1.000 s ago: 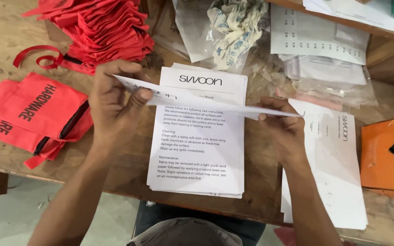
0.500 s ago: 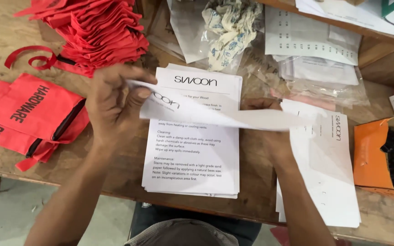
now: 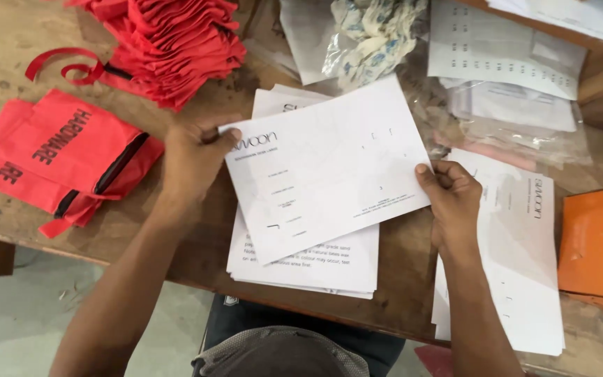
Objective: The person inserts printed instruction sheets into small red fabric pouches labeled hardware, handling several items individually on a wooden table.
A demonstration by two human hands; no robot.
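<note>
Here, white sheet (image 3: pixel 326 171) between both hands

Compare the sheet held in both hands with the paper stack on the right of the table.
The held sheet is a single page, lifted and tilted above a middle stack; the right stack is many pages lying flat on the wooden table. The left hand and right hand grip the held sheet's edges; neither hand holds the right stack. The held sheet lies landscape, the right stack portrait. Both are white paper with sparse dark print.
</note>
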